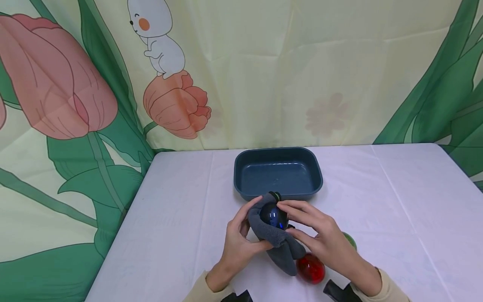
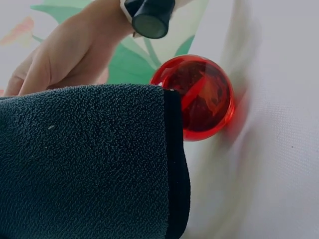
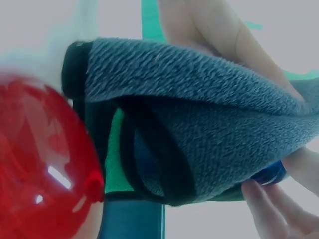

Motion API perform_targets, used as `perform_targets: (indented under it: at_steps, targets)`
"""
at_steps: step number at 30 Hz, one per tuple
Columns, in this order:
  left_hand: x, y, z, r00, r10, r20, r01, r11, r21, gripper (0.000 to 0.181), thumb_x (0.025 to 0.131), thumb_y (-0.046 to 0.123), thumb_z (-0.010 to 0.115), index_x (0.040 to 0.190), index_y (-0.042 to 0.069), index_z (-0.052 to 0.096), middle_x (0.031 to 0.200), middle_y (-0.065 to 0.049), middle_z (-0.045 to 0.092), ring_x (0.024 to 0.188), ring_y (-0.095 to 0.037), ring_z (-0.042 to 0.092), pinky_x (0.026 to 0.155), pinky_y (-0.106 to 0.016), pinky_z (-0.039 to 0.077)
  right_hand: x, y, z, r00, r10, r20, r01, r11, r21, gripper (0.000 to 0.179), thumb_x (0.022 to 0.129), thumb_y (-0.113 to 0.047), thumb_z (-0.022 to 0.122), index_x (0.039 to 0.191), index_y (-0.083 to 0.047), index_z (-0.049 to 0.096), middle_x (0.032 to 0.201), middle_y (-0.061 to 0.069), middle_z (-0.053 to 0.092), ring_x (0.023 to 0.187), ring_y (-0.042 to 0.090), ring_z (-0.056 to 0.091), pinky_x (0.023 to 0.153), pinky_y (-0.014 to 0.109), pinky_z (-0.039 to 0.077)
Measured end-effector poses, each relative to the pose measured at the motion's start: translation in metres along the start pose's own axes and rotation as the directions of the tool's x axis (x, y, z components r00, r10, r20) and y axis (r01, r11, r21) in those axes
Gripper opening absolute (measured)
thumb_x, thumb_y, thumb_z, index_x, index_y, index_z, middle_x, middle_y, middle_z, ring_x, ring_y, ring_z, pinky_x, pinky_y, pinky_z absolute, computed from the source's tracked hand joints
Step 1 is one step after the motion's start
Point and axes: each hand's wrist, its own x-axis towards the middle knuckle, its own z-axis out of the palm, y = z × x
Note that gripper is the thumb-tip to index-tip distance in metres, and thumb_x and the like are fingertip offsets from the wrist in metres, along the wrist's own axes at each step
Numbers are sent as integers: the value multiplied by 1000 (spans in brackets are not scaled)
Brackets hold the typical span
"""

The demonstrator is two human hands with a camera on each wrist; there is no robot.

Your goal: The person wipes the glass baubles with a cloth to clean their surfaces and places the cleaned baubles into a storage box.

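Note:
A glossy dark blue ball (image 1: pixel 272 215) lies in the fold of a grey towelling cloth (image 1: pixel 280 245). My left hand (image 1: pixel 240 245) grips the cloth from the left, fingers behind it and thumb across its front. From the right, my right hand (image 1: pixel 320 230) holds the ball between its thumb and fingertips. Most of the ball is wrapped from sight in the right wrist view, where only a blue sliver of the ball (image 3: pixel 271 173) shows beside the fingers. The dark-edged cloth (image 2: pixel 84 159) fills much of the left wrist view.
On the white table (image 1: pixel 170 235), a shiny red ball (image 1: pixel 311 269) sits just below the cloth. A green ball (image 1: pixel 349 240) is mostly hidden behind my right hand. Behind the hands stands a dark blue rectangular basin (image 1: pixel 238 188), near the patterned curtain (image 1: pixel 264 84).

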Motion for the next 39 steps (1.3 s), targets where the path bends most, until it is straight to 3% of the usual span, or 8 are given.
perform_targets:
  at_steps: [6, 10, 18, 25, 33, 39]
  targets:
    - [0, -1, 0, 1000, -12, 7, 12, 1000, -9, 80, 74, -6, 83, 144, 4, 46, 132, -21, 59, 118, -20, 61, 104, -32, 48, 2, -1, -2, 988, 147, 44, -153, 970, 187, 54, 87, -4, 74, 138, -13, 59, 131, 9, 62, 116, 16, 63, 87, 29, 58]
    - [0, -1, -1, 1000, -9, 2, 9, 1000, -10, 78, 75, -5, 82, 144, 4, 46, 132, -20, 59, 117, -20, 62, 104, -32, 49, 3, -1, -2, 980, 186, 65, -195, 959, 206, 52, 89, -7, 72, 138, -13, 58, 132, 10, 61, 116, 22, 62, 88, 34, 58]
    - [1, 0, -1, 1000, 7, -12, -7, 1000, -5, 77, 75, -5, 82, 143, 3, 47, 127, -21, 63, 114, -19, 64, 102, -31, 50, 3, -3, -3, 992, 120, 41, -124, 985, 121, 57, 86, -4, 75, 139, -16, 58, 133, 6, 60, 120, 18, 61, 89, 34, 57]
    - [1, 0, -2, 1000, 7, -11, -7, 1000, -25, 78, 75, -7, 81, 144, 3, 46, 130, -21, 61, 117, -21, 62, 103, -31, 50, 2, -2, -3, 1000, 12, 6, -12, 1000, 17, 64, 77, 6, 79, 135, -18, 62, 135, 2, 59, 124, 7, 56, 93, 16, 51]
    - [0, 1, 0, 1000, -20, -19, 19, 997, -70, 77, 76, -7, 81, 144, 4, 46, 134, -22, 58, 123, -23, 60, 105, -33, 47, 0, 2, 2, 1000, -7, 1, 7, 1000, 4, 66, 77, 9, 78, 136, -16, 62, 138, 3, 58, 129, 8, 53, 97, 15, 48]
    - [0, 2, -1, 1000, -20, -23, 19, 998, -58, 79, 75, -8, 81, 144, 4, 46, 135, -22, 58, 123, -23, 60, 105, -32, 47, 0, 0, 2, 1000, 5, 10, -5, 1000, -3, 64, 78, 6, 78, 136, -15, 61, 141, 4, 57, 132, 6, 50, 98, 16, 48]
